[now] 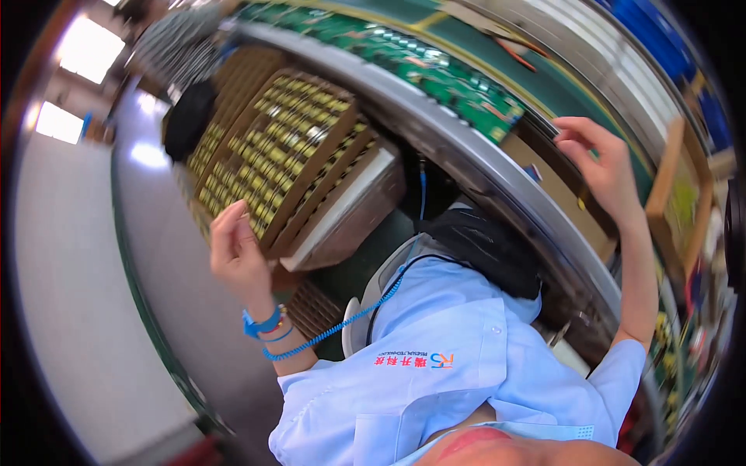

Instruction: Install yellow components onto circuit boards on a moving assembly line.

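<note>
With reaching apparently the step, the left grip (237,252) has yellow components (287,116) just beyond, the right grip (610,171) green circuit boards (458,93) leftward; whether either clamps anything I cannot tell; picking would call for fine pinching.

Small parts (299,120), left of centre: yellow and black, in repeating rows. Cardboard tray (303,196), same area: brown. Circuit boards (458,85), top centre: green, flecked pale. Worktop (388,8), top: green, yellow lines. Bin (649,31), upper right: blue. Shirt (373,408), lower centre: plain pale blue. Wristband (263,323), coiled cord (336,328), lower left: bright blue. Co-worker's top (180,53), upper left: grey, striped.
</note>
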Tool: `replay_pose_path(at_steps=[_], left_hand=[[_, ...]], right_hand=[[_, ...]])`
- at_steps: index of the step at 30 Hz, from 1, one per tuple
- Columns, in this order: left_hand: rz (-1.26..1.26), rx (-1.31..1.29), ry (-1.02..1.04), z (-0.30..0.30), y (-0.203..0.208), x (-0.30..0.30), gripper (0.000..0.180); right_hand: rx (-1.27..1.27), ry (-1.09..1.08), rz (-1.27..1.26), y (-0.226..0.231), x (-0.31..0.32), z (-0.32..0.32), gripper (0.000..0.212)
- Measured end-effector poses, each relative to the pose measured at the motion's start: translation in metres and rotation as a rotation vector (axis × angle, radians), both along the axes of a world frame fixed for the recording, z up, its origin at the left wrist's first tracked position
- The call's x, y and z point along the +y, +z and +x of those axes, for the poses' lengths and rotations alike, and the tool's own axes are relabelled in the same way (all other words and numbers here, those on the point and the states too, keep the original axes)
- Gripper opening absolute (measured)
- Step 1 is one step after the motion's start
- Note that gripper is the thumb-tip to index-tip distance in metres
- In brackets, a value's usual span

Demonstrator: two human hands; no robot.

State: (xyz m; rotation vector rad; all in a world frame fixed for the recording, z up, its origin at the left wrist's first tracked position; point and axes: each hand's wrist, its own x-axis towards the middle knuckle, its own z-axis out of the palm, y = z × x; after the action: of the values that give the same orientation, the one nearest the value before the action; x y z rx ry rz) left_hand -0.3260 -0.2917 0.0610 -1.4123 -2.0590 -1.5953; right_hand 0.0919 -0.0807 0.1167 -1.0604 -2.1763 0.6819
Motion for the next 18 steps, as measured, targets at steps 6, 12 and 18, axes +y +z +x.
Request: replay_pose_path(at_steps=[6, 12, 18], left_hand=[[0.04, -0.117, 0.595, -0.073, -0.036, -0.102, 0.024], [-0.011, -0.71, 0.516, -0.176, -0.159, -0.104, 0.065], [0.082, -1.058, 0.2, -0.187, -0.138, -0.041, 0.09]], right_hand=[[0.143, 0.434, -0.662, -0.052, 0.037, -0.147, 0.051], [0.228, 0.212, -0.758, -0.13, 0.058, -0.271, 0.08], [0.412, 0.133, -0.828, -0.197, 0.085, -0.32, 0.076]])
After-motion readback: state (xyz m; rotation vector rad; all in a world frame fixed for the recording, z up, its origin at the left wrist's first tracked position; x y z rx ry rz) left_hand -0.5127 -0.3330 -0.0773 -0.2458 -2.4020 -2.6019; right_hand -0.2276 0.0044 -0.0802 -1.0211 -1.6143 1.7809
